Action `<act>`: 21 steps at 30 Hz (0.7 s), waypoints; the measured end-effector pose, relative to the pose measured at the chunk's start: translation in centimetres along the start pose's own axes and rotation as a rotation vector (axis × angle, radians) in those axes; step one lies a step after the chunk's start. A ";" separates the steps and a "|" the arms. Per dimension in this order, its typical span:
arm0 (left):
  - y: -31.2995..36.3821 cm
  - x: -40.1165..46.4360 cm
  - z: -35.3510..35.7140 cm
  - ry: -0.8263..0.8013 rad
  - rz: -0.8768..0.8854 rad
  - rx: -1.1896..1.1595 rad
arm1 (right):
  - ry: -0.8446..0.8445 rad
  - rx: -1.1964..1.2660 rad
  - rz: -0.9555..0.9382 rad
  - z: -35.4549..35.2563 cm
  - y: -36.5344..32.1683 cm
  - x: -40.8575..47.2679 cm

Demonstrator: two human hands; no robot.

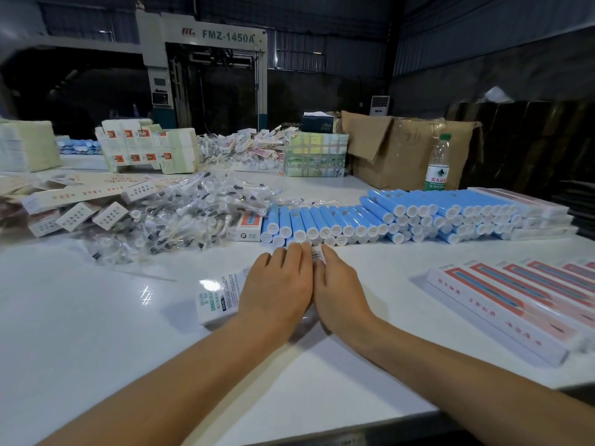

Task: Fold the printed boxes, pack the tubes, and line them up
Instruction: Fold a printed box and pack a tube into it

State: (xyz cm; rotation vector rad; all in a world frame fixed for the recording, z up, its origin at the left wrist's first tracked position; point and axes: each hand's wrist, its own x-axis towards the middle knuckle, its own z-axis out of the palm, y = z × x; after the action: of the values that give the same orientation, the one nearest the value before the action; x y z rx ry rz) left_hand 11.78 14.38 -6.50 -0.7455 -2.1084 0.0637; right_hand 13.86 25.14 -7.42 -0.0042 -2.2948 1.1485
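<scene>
— The printed box (pixel 215 297) lies flat on the tabletop (pixel 96 333), under both hands. Why press it like that?

— My guess is to flatten or crease it before it is folded up. The left hand (pixel 273 288) lies palm down on it with straight fingers, and the right hand (pixel 338 291) lies just beside it, the two touching along their inner edges. Neither one grips anything; both are spread flat, fingers pointing away from the person.

— How do the arms sit?

— Both forearms reach forward from the near edge and come together at the wrists, making a narrow V. Only the box's left end, with its green lettering, shows past the left hand; a strip with a barcode shows just beyond the fingertips.

— And the tubes?

— The blue tubes (pixel 370 217) lie just beyond the fingertips in a long stacked bank, white caps facing the person, probably so that one can be taken without a reach. One upright printed carton (pixel 248 226) stands at the bank's left end.

— What else lies around?

— To the right of the right hand, the finished boxes (pixel 515 304) lie side by side in a row. Beyond the left hand and to its left is a heap of small bagged parts (pixel 180 214). Far beyond the right hand stand a water bottle (pixel 438 162) and a brown carton (pixel 402 149).
</scene>
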 end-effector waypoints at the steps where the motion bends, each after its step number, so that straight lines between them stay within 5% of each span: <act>1: 0.1 -0.1 0.1 -0.004 -0.002 0.009 | -0.002 -0.002 -0.011 0.0 -0.1 -0.1; 9: -0.7 0.1 -0.2 0.017 0.006 -0.177 | -0.065 0.149 0.042 -0.7 -0.6 0.1; 14: -1.6 0.4 -0.7 -0.280 -0.110 -0.108 | -0.060 0.306 0.137 -1.3 -0.5 0.4; 21: -0.9 0.2 -0.7 -0.210 -0.078 -0.044 | -0.063 -0.061 0.017 0.0 -0.1 0.0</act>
State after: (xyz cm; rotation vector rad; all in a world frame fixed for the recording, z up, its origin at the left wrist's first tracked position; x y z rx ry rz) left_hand 11.82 13.57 -5.66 -0.7072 -2.3432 0.0545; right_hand 13.91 25.06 -7.32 -0.0113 -2.3887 1.1019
